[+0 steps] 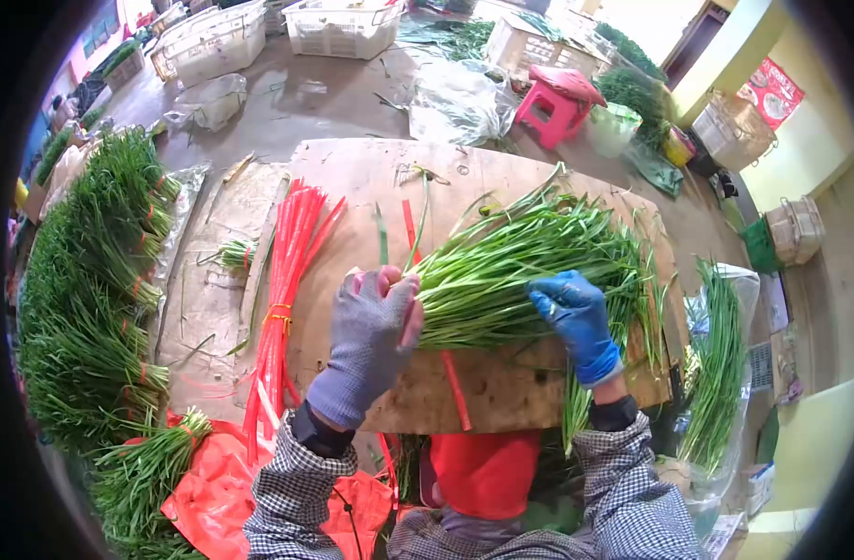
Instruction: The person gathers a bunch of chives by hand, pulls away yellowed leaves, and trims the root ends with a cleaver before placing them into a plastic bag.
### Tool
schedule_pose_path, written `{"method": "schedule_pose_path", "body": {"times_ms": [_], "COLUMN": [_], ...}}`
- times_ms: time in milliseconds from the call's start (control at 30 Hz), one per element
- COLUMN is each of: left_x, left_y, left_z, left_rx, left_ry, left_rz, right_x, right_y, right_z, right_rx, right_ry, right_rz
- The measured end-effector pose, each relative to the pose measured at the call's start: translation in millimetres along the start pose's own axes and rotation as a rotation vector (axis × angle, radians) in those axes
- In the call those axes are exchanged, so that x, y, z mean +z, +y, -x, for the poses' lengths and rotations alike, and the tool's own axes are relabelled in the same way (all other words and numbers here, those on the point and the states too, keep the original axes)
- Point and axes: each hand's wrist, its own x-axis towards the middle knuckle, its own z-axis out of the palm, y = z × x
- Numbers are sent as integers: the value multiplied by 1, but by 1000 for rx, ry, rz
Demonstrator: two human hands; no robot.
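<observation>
A loose bunch of garlic chives point(511, 266) lies across the wooden board, its pale stem ends to the left and leafy tips to the right. My left hand point(375, 322), in a grey knit glove, is closed around the stem ends. In a blue glove, my right hand point(576, 322) has its fingers curled in on the leaves at the bunch's near side; the fingertips are partly hidden. Beneath the bunch runs a red strip point(455, 387), showing at both sides. A sheaf of red strips point(287, 280), bound with an orange tie, lies left of my left hand.
Tied bundles of chives point(91, 280) are piled along the left, beside a small bundle point(235, 254). More chives point(716, 364) lie on plastic at the right. Beyond the wooden board point(352, 173) stand a pink stool point(557, 107) and white crates point(343, 28).
</observation>
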Motion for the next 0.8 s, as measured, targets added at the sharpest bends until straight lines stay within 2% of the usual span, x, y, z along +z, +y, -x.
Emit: {"method": "schedule_pose_path", "body": {"times_ms": [33, 100, 133, 200, 233, 300, 433, 567, 633, 667, 800], "left_x": [1, 4, 9, 22, 29, 43, 41, 40, 41, 41, 43], "left_y": [3, 7, 8, 7, 3, -7, -16, -19, -21, -21, -24], "left_z": [1, 4, 5, 9, 10, 6, 4, 4, 5, 5, 6], "left_rx": [-1, 177, 175, 270, 264, 180, 120, 113, 111, 110, 106], "left_ry": [-3, 237, 232, 66, 62, -26, -146, -184, -187, -188, -180], "left_rz": [1, -62, -61, -60, -61, -150, -63, -43, -32, -21, -12], "right_x": [4, 14, 17, 20, 22, 24, 31, 33, 35, 34, 30], "right_y": [2, 10, 14, 13, 11, 7, 5, 9, 15, 14, 8], "right_z": [-1, -2, -1, -3, -5, -10, -17, -18, -15, -15, -12], "right_rx": [3, -19, -21, -56, -95, -104, -101, -108, -145, -146, 6], "right_ry": [-1, -59, -95, -87, -74, -114, -198, -200, -147, -147, -158], "right_rz": [-1, 259, 288, 302, 318, 305, 381, 348, 157, 158, -80]}}
